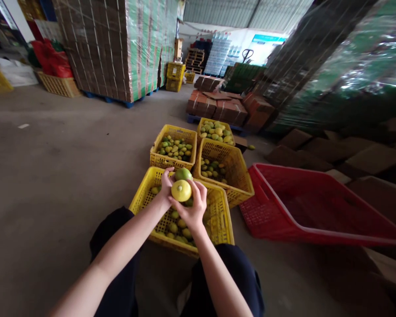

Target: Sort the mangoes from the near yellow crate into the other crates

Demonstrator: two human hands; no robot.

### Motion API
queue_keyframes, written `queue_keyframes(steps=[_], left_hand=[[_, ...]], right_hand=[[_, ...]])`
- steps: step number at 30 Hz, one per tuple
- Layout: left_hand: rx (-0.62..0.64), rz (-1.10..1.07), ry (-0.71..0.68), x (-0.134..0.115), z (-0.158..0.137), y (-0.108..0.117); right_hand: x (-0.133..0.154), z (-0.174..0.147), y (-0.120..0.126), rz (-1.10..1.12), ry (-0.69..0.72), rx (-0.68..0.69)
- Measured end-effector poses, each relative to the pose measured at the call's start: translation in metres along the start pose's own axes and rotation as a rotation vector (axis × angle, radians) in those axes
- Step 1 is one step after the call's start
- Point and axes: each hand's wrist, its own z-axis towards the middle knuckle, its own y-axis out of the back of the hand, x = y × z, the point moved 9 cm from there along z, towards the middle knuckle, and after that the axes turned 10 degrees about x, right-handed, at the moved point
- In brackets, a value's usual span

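Observation:
Above the nearest yellow crate (224,220), both hands are close together with two lemons between them. My left hand (166,188) curls around the left side of a green lemon (184,173). In front of it, the thumb and fingers of my right hand (195,206) grip a yellow lemon (181,190), whose stem end faces me. The two fruits overlap in view; I cannot tell whether they touch. Below my hands, several yellow-green lemons (173,228) lie in the bottom of the crate, partly hidden by my arms.
Beyond stand three more yellow crates with lemons: left (156,156), right (240,176) and far (199,127). A red basket (284,220) is at the right, beside flattened cardboard (376,158). Wrapped carton stacks (99,48) and bundled cardboard (231,112) stand farther back.

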Motion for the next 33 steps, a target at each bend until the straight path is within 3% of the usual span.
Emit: queue_keyframes(steps=[3,5,8,11,21,27,30,33], left_hand=[[-0.103,-0.109,-0.061,-0.014,0.000,0.002],[-0.094,-0.047,-0.185,-0.036,0.000,-0.004],[0.044,0.201,-0.390,-0.064,-0.006,-0.023],[0.161,0.423,-0.500,-0.071,-0.015,-0.038],[0.235,0.507,-0.524,-0.068,-0.020,-0.043],[0.188,0.570,-0.528,-0.069,-0.017,-0.042],[0.107,0.519,-0.469,-0.067,-0.011,-0.035],[-0.050,0.333,-0.315,-0.057,-0.005,-0.020]], right_hand=[[-0.014,0.001,0.010,0.129,-0.117,-0.100],[-0.026,0.001,0.017,0.224,-0.204,-0.147],[-0.036,0.001,0.025,0.267,-0.281,-0.186],[-0.031,0.001,0.030,0.194,-0.251,-0.165],[-0.009,0.004,0.036,0.025,-0.097,-0.119],[-0.010,0.004,0.037,-0.022,-0.065,-0.131],[-0.021,0.005,0.034,0.075,-0.155,-0.114],[-0.049,0.003,0.018,0.389,-0.404,-0.051]])
